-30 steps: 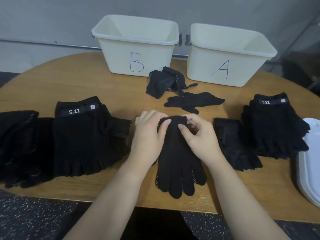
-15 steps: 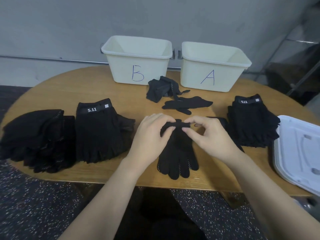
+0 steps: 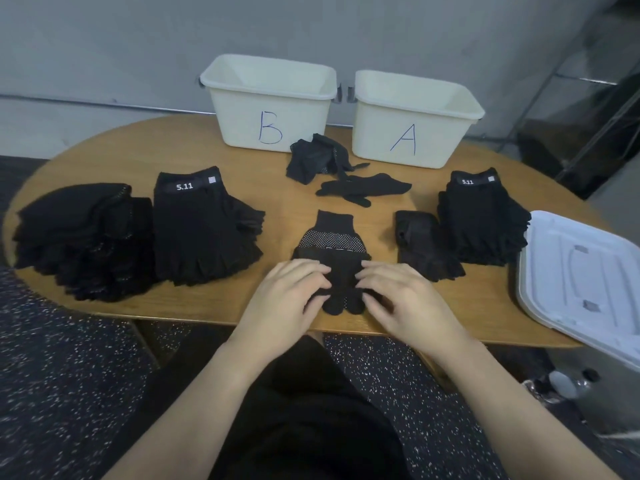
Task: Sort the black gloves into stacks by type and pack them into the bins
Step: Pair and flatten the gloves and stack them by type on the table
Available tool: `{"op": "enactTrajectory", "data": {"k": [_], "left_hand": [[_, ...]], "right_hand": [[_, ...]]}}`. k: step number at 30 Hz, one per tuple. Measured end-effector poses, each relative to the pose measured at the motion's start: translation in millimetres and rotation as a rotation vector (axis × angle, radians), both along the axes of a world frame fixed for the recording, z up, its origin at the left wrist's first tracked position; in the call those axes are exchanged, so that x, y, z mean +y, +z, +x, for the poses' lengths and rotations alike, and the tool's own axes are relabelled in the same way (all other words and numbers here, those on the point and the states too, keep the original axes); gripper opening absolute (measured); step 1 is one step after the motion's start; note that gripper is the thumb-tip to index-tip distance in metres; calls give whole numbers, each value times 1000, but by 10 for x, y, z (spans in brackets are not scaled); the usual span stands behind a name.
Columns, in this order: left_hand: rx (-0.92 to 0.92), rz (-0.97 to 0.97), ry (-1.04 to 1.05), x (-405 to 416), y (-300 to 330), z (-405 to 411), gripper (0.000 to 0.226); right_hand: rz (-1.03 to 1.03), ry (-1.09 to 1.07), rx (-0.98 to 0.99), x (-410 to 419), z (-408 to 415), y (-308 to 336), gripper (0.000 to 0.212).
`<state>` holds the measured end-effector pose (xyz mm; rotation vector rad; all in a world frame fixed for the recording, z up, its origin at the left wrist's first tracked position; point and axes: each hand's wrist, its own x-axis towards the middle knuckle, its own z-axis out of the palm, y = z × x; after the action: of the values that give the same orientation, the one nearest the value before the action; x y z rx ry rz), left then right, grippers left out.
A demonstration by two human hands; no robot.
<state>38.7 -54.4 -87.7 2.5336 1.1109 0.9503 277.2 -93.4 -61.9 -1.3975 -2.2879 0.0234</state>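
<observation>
A black dotted knit glove (image 3: 333,244) lies at the table's front middle, cuff pointing away, its finger end folded up over the palm. My left hand (image 3: 294,292) and my right hand (image 3: 398,296) grip that folded finger end from both sides. Stacks of black gloves stand on the table: a knit stack (image 3: 79,237) at far left, a "5.11" fingerless stack (image 3: 204,226) beside it, another "5.11" stack (image 3: 481,216) at right, one fingerless glove (image 3: 424,242) next to it. Two white bins, B (image 3: 270,105) and A (image 3: 415,119), stand at the back.
A crumpled glove (image 3: 315,157) and a flat knit glove (image 3: 363,188) lie between the bins and my hands. A white plastic lid (image 3: 581,271) overhangs the table's right end. The round wooden table (image 3: 138,150) ends just before my hands; speckled floor lies below.
My hands left the glove's cuff and came back to its finger end near the table edge. The finger end is now folded up over the dotted palm. The camera has pulled back.
</observation>
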Motion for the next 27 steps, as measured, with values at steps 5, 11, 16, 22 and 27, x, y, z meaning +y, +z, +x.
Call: {"op": "enactTrajectory", "data": {"k": [5, 11, 16, 22, 27], "left_hand": [[56, -12, -3, -40, 31, -18, 10], [-15, -53, 32, 10, 115, 19, 30], [0, -88, 48, 122, 196, 161, 36], [296, -181, 35, 41, 105, 196, 55], [420, -263, 85, 49, 80, 91, 76]], "right_hand": [[25, -5, -32, -44, -53, -43, 16], [77, -86, 55, -102, -115, -7, 18], [90, -247, 133, 46, -436, 60, 37], [-160, -309, -28, 128, -512, -164, 55], [-287, -420, -125, 87, -477, -234, 71]]}}
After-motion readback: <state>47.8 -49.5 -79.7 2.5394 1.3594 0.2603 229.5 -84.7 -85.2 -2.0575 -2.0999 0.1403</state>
